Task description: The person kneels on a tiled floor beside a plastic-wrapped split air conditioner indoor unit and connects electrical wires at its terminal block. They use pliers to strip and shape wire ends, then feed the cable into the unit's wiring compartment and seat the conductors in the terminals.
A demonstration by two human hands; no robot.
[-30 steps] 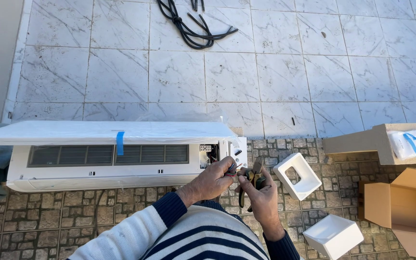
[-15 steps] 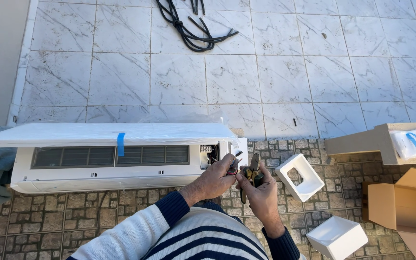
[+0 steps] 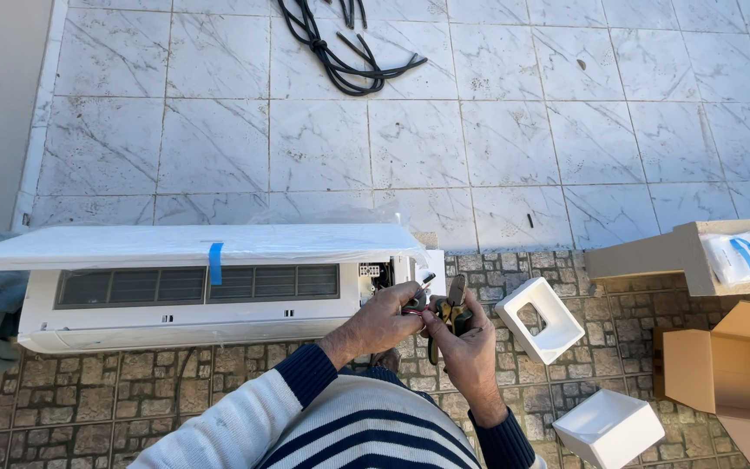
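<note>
Outdoor terrace | marble tiles, cobble paving | air-conditioner unit, cardboard boxes

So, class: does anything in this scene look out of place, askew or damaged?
The air conditioner indoor unit lies on the paving with its front cover raised. Both hands, left hand and right hand, hold wires at its open end, the right also holding pliers. Nothing looks damaged.

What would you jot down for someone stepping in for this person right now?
Left hand: pinching thin wires at the right end of the white air-conditioner unit.
Right hand: holding pliers against those wires.
The unit lies on the paving with its front cover raised and blue tape on it; the terminal bay is exposed.
Done: cover open, wires pulled out.
Left: wires look unconnected; foam blocks and cardboard boxes lie to the right.
</note>
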